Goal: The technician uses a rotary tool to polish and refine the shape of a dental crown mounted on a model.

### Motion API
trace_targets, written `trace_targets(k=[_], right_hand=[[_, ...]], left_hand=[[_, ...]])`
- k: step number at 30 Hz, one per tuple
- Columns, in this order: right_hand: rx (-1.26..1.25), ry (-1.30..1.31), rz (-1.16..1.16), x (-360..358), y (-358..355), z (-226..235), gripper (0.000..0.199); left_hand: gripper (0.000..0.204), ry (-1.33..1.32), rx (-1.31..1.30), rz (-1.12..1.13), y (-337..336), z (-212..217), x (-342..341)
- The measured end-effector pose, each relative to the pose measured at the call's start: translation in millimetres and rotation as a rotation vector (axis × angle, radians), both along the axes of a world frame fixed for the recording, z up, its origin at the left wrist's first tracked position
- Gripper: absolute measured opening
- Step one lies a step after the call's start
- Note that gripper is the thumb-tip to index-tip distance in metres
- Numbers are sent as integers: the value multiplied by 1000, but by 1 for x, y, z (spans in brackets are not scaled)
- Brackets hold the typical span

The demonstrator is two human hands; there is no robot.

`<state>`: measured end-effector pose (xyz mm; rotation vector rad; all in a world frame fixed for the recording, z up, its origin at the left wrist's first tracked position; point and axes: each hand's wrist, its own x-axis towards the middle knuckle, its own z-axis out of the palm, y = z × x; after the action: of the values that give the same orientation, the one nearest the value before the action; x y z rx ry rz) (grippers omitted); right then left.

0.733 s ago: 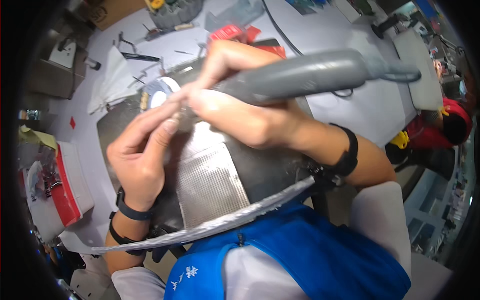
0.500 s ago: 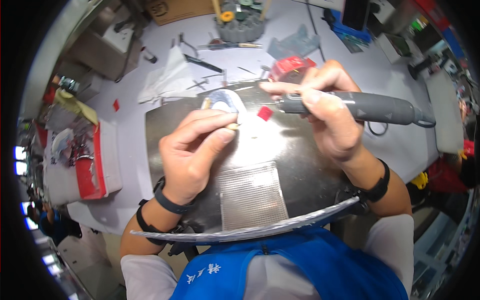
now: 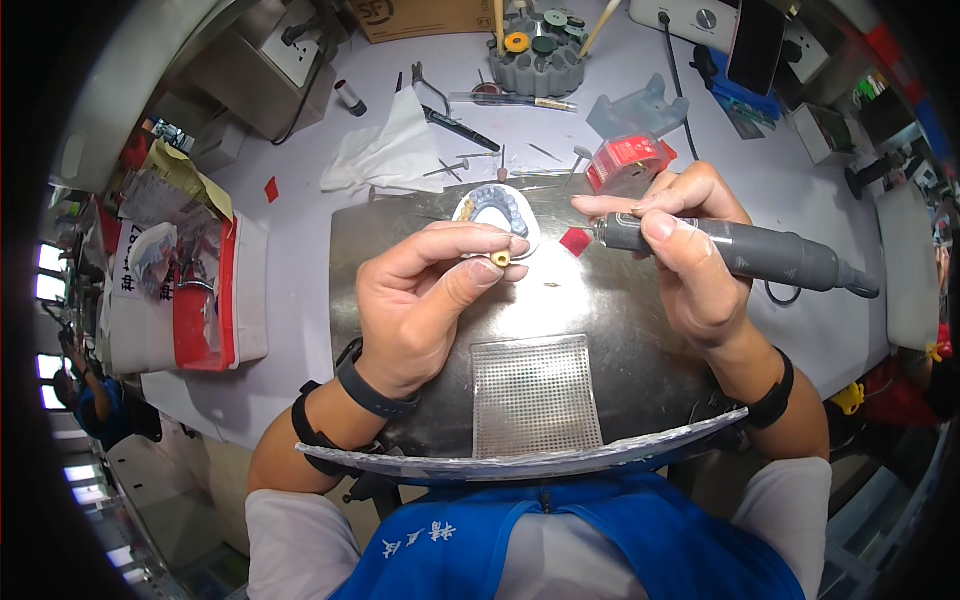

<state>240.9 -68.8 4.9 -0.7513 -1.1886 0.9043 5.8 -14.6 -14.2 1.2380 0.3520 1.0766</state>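
My left hand [image 3: 415,290] pinches a small gold-coloured dental crown [image 3: 501,259] between thumb and fingertips, its hollow opening showing. Just beyond those fingers lies a dental model [image 3: 513,211] with a grey tooth arch and yellowish teeth on its left side, partly covered by my hand. My right hand [image 3: 700,260] is closed around a dark grey rotary handpiece [image 3: 770,252]. Its thin tip points left toward the crown, apart from it. A small red square of film [image 3: 576,241] lies on the dark metal plate [image 3: 400,235] near that tip.
Behind the handpiece stands a red dispenser [image 3: 632,162]. Pliers [image 3: 430,88], a white cloth [image 3: 385,148] and loose burs lie at the back. A grey bur holder [image 3: 538,75] stands farther off. Near me lies a perforated mat [image 3: 535,395]; a red-and-white bin [image 3: 235,300] stands left.
The whole view has shifted, so the bench and both hands appear farther right. The crown has turned in my left fingers and its opening now shows. My right hand still holds the handpiece.
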Motion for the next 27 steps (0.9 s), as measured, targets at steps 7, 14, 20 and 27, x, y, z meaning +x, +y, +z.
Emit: trace_targets(k=[7,14,20,27], right_hand=[[-24,-66,5,-4,-3,2,5],[3,17,13,-6,-1,-2,9],[54,-5,36,-6,-2,1,8],[101,-98,54,-7,-6,-2,9]], left_hand=[[17,84,97,-25,1,0,-3],[16,99,103,-28,2,-3,-3],[17,126,97,-8,1,1,-1],[17,323,194,71,-2,6,-2]])
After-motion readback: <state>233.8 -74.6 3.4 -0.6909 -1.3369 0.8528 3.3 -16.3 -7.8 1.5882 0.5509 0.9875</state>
